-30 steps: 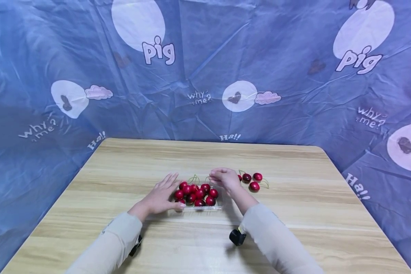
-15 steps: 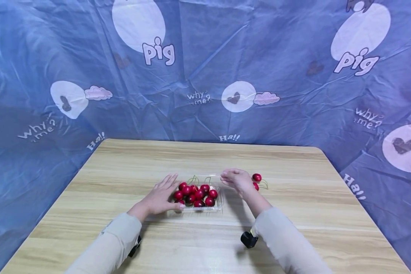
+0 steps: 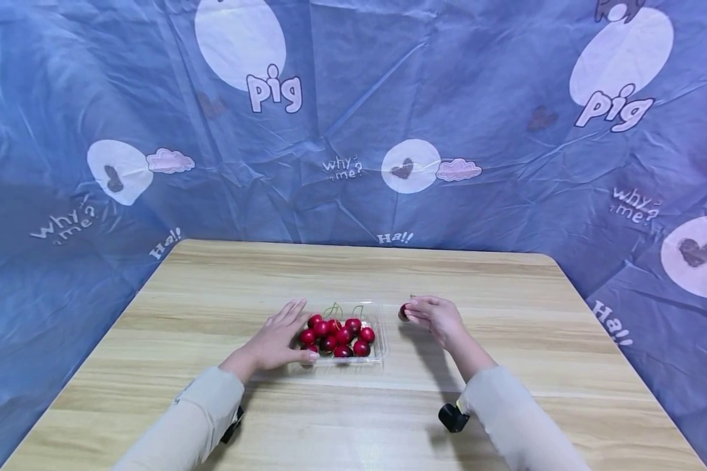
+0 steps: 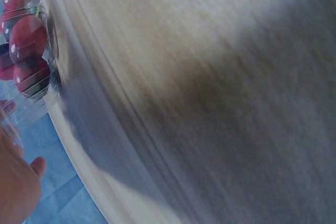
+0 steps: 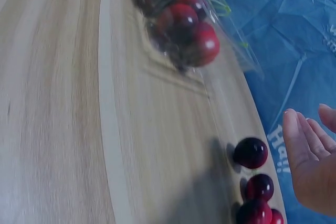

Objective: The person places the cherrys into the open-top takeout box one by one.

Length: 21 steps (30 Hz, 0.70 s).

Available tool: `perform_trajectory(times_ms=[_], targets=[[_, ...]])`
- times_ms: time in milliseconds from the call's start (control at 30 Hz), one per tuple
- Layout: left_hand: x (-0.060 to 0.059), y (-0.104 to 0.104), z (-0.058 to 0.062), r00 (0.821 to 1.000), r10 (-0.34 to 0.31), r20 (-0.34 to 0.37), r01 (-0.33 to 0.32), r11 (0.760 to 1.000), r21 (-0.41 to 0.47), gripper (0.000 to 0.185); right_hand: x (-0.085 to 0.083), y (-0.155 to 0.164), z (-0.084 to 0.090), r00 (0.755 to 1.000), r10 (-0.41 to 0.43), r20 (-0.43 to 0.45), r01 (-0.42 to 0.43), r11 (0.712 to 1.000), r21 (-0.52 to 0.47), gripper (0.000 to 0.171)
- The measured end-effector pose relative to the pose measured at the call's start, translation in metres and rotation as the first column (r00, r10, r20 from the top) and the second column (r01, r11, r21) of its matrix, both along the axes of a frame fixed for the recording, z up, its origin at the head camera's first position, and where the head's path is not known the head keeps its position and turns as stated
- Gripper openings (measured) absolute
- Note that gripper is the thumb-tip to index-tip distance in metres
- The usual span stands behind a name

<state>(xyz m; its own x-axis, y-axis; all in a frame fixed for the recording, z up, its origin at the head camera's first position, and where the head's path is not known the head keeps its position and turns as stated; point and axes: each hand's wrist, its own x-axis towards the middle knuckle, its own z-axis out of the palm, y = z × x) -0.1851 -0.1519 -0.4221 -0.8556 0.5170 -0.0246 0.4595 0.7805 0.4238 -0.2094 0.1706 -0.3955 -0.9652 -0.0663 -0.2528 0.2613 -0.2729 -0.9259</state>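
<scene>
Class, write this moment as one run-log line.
left hand: rests against clear cherry tray | right hand: open over loose cherries on wooden table

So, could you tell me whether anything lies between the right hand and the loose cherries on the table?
Nothing visible does: the right hand hovers open just beside the loose cherries, with only bare table around them.

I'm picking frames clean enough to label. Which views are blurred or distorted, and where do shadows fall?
Head view: sharp, wide-angle bend at the edges, soft shadows under both arms on the table. Left wrist view: heavy motion blur smears the wood; cherries in the clear tray are soft. Right wrist view: wood streaked, tray cherries blurry, the loose cherries fairly crisp, with the shadow of the right hand beside them.
</scene>
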Motion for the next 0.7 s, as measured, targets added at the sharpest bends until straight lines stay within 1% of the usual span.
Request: perform_trajectory(times_ms=[267, 400, 500, 633, 667, 700], targets=[[0.000, 0.001, -0.001, 1.000, -0.005, -0.007, 0.005, 1.000, 0.000, 0.087, 0.005, 0.020, -0.001, 1.000, -0.019, 0.024, 0.019, 1.000, -0.017, 0.022], [0.001, 0.001, -0.002, 1.000, -0.004, 0.007, 0.004, 1.000, -0.002, 0.088, 0.008, 0.029, -0.002, 0.999, -0.033, 0.035, 0.034, 0.998, -0.044, 0.010], [0.002, 0.000, 0.000, 1.000, -0.002, 0.012, 0.002, 1.000, 0.000, 0.089, 0.010, 0.035, 0.000, 0.998, -0.043, 0.042, 0.046, 0.997, -0.063, 0.007], [0.001, -0.001, 0.000, 1.000, -0.006, -0.005, 0.005, 1.000, -0.006, 0.089, 0.011, 0.046, -0.003, 0.998, -0.056, 0.011, 0.056, 0.997, -0.048, 0.007], [0.000, 0.000, -0.001, 1.000, -0.006, -0.008, 0.006, 1.000, -0.005, 0.089, 0.006, 0.055, -0.014, 0.999, -0.036, -0.024, 0.034, 0.996, -0.083, 0.007], [0.000, 0.000, -0.001, 1.000, -0.006, -0.010, 0.006, 1.000, -0.004, 0.088, 0.005, 0.059, -0.017, 0.999, -0.034, -0.037, 0.032, 0.997, -0.074, 0.007]])
